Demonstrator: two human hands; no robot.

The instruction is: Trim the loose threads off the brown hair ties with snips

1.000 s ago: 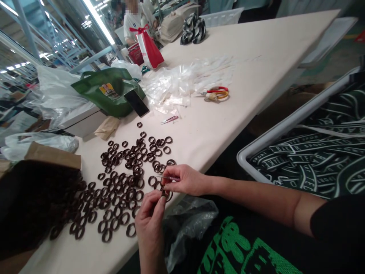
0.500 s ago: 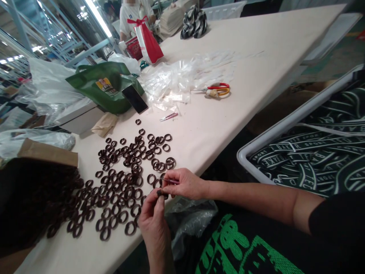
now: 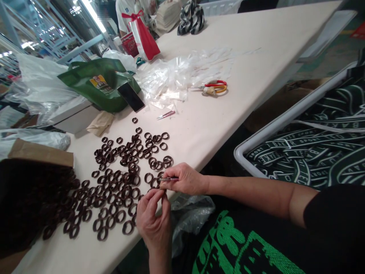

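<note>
My right hand [image 3: 185,179] is closed around small thread snips [image 3: 170,179], slim and dark red, with the thin tip pointing left. Close below it, my left hand [image 3: 154,215] pinches a small dark brown loop between thumb and fingers; the fingers hide most of this loop. The two hands meet at the fingertips, over the table's near edge. Many dark brown loops [image 3: 128,227] like it lie loose on the pale table [image 3: 205,133], left of and beyond my hands.
An open carton [image 3: 42,152] spills loops at left. Beyond are a green bag [image 3: 94,82], a phone [image 3: 131,97], a second pair of snips [image 3: 167,115], clear plastic bags [image 3: 168,76] and scissors [image 3: 215,87]. A white bin [image 3: 242,154] of lettered straps stands right. A person [image 3: 122,17] is at the back.
My left hand has turned and its fingers have drawn together, covering more of the brown loop. The snips have swung to lie more level in my right hand. The view has shifted slightly.
</note>
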